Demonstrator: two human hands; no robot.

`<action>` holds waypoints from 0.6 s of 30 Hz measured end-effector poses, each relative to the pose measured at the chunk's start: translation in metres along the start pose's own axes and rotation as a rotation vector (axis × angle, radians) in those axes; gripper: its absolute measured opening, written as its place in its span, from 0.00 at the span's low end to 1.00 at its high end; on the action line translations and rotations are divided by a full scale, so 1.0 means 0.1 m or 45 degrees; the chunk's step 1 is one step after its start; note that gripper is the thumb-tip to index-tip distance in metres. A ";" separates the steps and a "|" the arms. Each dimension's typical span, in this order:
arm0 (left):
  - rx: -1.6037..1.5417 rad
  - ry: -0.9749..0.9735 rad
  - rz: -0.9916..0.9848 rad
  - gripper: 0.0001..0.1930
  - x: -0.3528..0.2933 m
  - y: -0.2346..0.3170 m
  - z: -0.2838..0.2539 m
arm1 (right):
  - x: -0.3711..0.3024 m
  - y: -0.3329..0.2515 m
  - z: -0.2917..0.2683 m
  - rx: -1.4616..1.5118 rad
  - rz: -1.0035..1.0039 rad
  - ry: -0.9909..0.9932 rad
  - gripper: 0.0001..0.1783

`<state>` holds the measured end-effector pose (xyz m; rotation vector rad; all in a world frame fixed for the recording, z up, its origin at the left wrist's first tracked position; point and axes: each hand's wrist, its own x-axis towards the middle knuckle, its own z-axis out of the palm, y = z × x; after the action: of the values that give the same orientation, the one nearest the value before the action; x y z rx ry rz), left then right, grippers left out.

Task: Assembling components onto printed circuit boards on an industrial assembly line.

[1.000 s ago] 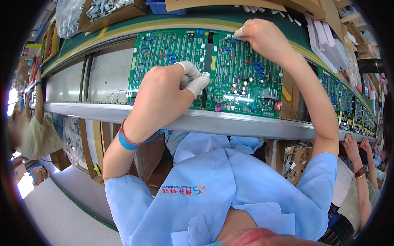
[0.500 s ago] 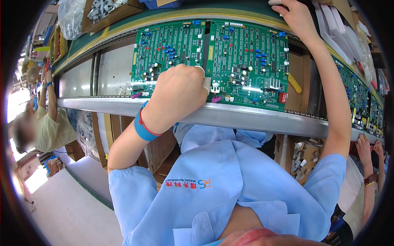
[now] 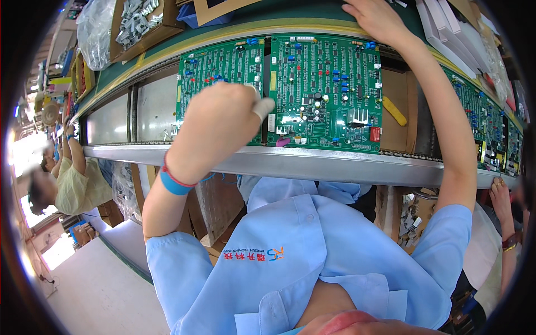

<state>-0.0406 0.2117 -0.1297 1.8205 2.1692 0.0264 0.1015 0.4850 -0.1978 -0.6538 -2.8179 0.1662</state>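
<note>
Two green circuit boards lie side by side on the conveyor rails, a left board (image 3: pixel 192 70) and a right board (image 3: pixel 329 92). My left hand (image 3: pixel 220 120) hovers over the near part of the left board, blurred, with its fingers curled in. A pale finger cover shows on one digit beside the gap between the boards. Whatever those fingers may hold is hidden. Beyond the far rail, my right hand (image 3: pixel 377 21) reaches over the green bench top, fingers stretched out and partly cut off by the picture's upper edge. A purple piece (image 3: pixel 283 142) sits at the right board's near edge.
A metal rail (image 3: pixel 312 159) runs along the near side. At the back stand a carton of metal parts (image 3: pixel 137 25) and a blue bin (image 3: pixel 209 17). A yellow-handled tool (image 3: pixel 395 111) lies right of the boards. More boards (image 3: pixel 480 111) and co-workers' hands (image 3: pixel 499 198) are farther right.
My left hand has moved left and lifted from the boards' near gap. My right hand has shifted left over the bench top. The boards appear slightly farther left; the view has shifted too.
</note>
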 end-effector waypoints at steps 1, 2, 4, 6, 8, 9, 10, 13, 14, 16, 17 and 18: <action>-0.126 0.083 -0.032 0.12 0.03 0.00 -0.09 | 0.01 -0.04 0.01 0.028 -0.038 0.024 0.20; -0.253 0.166 -0.061 0.10 0.07 0.00 -0.15 | 0.02 -0.07 0.02 0.055 -0.075 0.046 0.20; -0.170 0.229 -0.033 0.09 0.22 -0.03 -0.18 | 0.02 -0.11 0.00 0.118 -0.080 0.043 0.19; -0.078 0.543 0.219 0.10 0.43 -0.16 -0.09 | 0.05 -0.15 0.03 0.335 -0.298 0.078 0.18; 0.037 0.590 0.300 0.12 0.73 -0.24 0.02 | 0.08 0.05 0.25 0.846 -0.867 0.529 0.16; 0.157 0.623 0.365 0.14 0.85 -0.28 0.07 | 0.05 0.04 0.24 0.583 -0.623 0.389 0.15; 0.153 0.632 0.364 0.14 0.96 -0.26 0.10 | 0.02 0.05 0.21 0.318 -0.375 0.253 0.15; 0.334 0.670 0.379 0.16 1.26 -0.21 0.15 | -0.09 0.19 0.21 0.139 -0.197 0.170 0.16; 0.430 0.680 0.443 0.15 1.36 -0.22 0.15 | -0.12 0.22 0.21 0.071 -0.094 0.166 0.15; 0.520 0.697 0.513 0.13 1.49 -0.24 0.18 | -0.15 0.25 0.19 0.090 -0.126 0.226 0.14; 0.553 0.733 0.539 0.11 1.54 -0.24 0.19 | -0.15 0.25 0.17 0.107 -0.111 0.225 0.14; 0.586 0.768 0.562 0.08 1.58 -0.26 0.21 | -0.15 0.24 0.15 0.125 -0.096 0.224 0.13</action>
<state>-0.0832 0.3551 -0.1904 2.8354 2.2005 0.2143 0.1210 0.4991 -0.2199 -0.5128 -2.6419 0.2207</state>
